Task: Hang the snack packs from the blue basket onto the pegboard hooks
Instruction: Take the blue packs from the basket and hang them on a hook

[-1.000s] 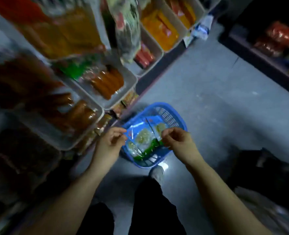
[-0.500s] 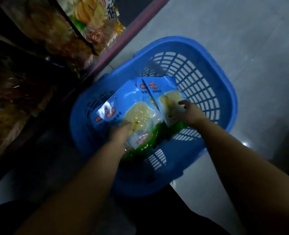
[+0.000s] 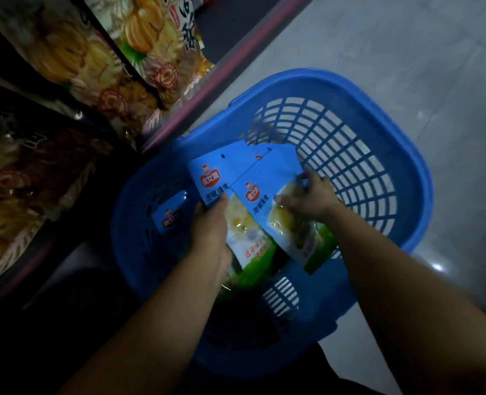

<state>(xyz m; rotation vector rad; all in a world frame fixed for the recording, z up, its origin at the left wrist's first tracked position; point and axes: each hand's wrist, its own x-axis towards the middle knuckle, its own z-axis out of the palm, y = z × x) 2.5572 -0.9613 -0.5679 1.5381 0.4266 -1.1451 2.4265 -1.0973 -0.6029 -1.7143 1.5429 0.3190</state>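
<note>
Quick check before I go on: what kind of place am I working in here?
Most likely a small shop aisle. Printed snack bags crowd a display at left, a blue basket of matching snack packs sits on the grey floor, and both hands are picking stock from it.

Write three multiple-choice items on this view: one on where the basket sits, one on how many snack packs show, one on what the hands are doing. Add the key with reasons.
1. Where is the blue basket?
A. On the grey floor beside the shelf
B. On a shelf
C. Hung on a hook

2. How many blue snack packs show at least in part?
A. One
B. Three
C. Six

3. What are the hands doing?
A. Both hang idle
B. Each grips a pack
C. Both lift the basket by its rim

Key: 1 A, grey floor shows around its rim. 2 B, left pack, right pack and a third pack lying lower. 3 B, left hand and right hand each curl on a pack.
</note>
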